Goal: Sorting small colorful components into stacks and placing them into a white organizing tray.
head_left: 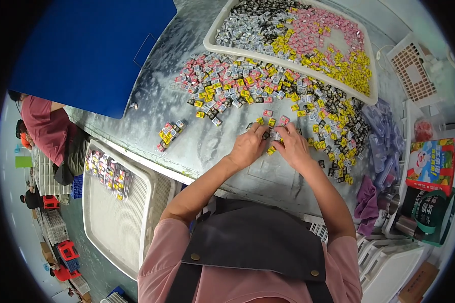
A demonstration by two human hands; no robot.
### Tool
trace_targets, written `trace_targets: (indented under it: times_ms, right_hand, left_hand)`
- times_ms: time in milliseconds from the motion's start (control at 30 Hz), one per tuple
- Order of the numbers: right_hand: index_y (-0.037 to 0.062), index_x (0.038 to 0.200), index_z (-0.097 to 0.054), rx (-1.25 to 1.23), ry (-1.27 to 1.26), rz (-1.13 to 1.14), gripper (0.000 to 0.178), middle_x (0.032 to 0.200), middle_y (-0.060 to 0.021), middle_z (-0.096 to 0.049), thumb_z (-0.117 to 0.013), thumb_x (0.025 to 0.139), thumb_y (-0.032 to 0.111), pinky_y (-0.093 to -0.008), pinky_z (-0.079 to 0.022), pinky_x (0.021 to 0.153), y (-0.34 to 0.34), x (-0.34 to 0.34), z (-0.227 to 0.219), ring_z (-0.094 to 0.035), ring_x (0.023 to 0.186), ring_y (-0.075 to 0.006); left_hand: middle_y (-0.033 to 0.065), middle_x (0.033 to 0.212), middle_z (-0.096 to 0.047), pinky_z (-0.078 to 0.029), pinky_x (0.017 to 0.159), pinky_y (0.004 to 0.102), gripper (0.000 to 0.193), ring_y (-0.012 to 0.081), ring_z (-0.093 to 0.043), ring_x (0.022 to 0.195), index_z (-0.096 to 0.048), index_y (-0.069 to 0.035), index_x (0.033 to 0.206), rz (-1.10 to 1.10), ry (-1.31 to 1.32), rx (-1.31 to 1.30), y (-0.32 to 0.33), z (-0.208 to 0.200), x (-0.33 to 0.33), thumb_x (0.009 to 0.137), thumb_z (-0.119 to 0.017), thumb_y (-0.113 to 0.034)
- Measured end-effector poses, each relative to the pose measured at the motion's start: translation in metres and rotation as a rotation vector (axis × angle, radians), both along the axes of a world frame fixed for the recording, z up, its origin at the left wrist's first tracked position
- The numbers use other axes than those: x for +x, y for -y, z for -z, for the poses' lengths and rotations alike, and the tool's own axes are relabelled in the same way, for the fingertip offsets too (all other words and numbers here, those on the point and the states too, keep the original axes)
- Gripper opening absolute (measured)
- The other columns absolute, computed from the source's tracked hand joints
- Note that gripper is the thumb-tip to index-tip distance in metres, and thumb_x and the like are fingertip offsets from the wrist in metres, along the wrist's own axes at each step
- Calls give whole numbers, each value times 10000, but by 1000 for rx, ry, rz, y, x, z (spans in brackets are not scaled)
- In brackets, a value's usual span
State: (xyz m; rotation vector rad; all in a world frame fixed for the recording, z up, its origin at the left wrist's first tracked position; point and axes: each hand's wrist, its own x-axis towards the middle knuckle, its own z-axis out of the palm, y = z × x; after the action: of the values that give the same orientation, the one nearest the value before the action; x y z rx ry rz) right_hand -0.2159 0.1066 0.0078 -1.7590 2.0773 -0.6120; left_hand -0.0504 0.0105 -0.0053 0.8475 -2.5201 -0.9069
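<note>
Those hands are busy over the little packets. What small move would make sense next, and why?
Perhaps drawing the yellow packet inward: it lies just beyond the fingertips, between the left hand and right hand, which are close together over other small packets. A separate cluster of packets sits farther left, so this one seems handier.

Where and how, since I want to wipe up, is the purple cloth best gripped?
Probably pinch the purple cloth by its middle folds, coming from the left: it looks limp and bunched, and a metal cup crowds its right side.
</note>
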Motion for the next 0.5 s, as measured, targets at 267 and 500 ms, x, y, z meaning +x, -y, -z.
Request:
trace_targets:
  times_ms: [267,500]
  right_hand:
    - [75,1183,-575,80,38,-9,371,1270,-170,-521,-741,861,154,-481,-527,840,10,-8,-3,-633,1018,-401]
    - [45,1203,-597,38,96,-38,389,1249,-170,-532,-745,847,98,-475,-523,864,9,-13,6,-635,1013,-387]
  left_hand:
    - [168,1156,-578,-556,764,461,379,391,-663,886,-605,-46,1209,55,36,1,11,-3,5,855,-715,-125]
    - [171,1177,-558,-549,803,444,384,387,-644,941,-601,-33,1212,15,13,-25,21,-4,26,849,-704,-108]
